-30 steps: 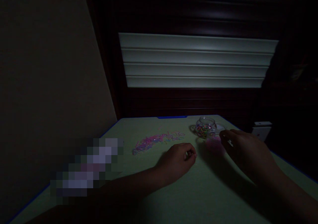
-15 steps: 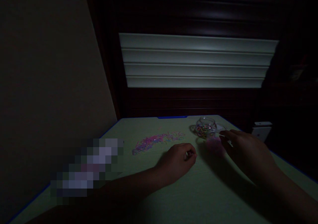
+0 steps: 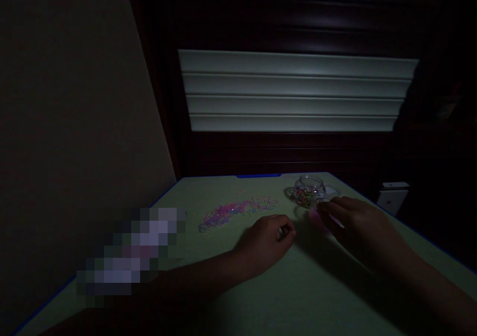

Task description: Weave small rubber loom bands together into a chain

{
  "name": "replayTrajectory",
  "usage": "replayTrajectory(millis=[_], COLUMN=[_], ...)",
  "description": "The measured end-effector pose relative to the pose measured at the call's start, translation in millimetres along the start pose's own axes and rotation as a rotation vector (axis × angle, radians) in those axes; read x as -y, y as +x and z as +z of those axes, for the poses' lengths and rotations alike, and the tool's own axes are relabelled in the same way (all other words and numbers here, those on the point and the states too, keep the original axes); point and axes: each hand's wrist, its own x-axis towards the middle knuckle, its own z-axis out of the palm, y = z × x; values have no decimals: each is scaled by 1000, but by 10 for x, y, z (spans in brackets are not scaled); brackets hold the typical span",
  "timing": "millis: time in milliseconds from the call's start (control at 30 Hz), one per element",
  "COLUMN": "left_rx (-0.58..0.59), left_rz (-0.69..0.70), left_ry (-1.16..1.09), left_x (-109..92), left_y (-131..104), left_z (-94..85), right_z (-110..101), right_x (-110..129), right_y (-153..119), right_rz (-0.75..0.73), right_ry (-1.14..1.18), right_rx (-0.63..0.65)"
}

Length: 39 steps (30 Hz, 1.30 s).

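My left hand (image 3: 266, 244) rests on the table, fingers curled in to the thumb; whatever it pinches, if anything, is too small and dark to make out. Beyond it lies a loose pile of small pink, purple and blue rubber bands (image 3: 227, 212). My right hand (image 3: 359, 226) is at a clear jar with pink contents (image 3: 316, 220), its fingertips bunched over the jar's upper part and hiding much of it. Anything between those fingertips is hidden. Just behind stands an open, round clear jar (image 3: 307, 192) holding multicoloured small bands.
The pale green table (image 3: 238, 306) has a blue edge. A blurred-out pale object (image 3: 137, 249) lies at its left, by a wall (image 3: 74, 102). A clear round lid-like piece (image 3: 333, 191) is beside the round jar. Dark panelling with pale slats (image 3: 298, 92) stands behind.
My right hand has moved a little left, its fingertips now over the upper part of the pink-filled jar. My left hand and the pile of bands look unchanged.
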Motion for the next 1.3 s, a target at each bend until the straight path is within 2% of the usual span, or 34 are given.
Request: replayTrajectory(millis=[233, 400, 467, 567, 767, 1100, 1300], left_rx=[16, 5, 6, 13, 19, 6, 35], left_rz=[-13, -9, -10, -16, -29, -16, 19], left_ry=[14, 11, 8, -1, -2, 7, 87], left_x=[-7, -11, -12, -16, -11, -22, -26], left_y=[13, 24, 28, 31, 23, 26, 83], left_z=[-4, 4, 8, 12, 17, 10, -104], right_z=[102, 87, 72, 78, 135, 79, 91], right_x=[1, 34, 52, 50, 9, 40, 33], right_y=[5, 1, -2, -12, -14, -12, -2], right_rz=[-97, -212, -215, -203, -202, -187, -185], right_ry=[171, 250, 274, 294, 309, 315, 314], right_rx=[42, 182, 256, 302, 306, 334, 352])
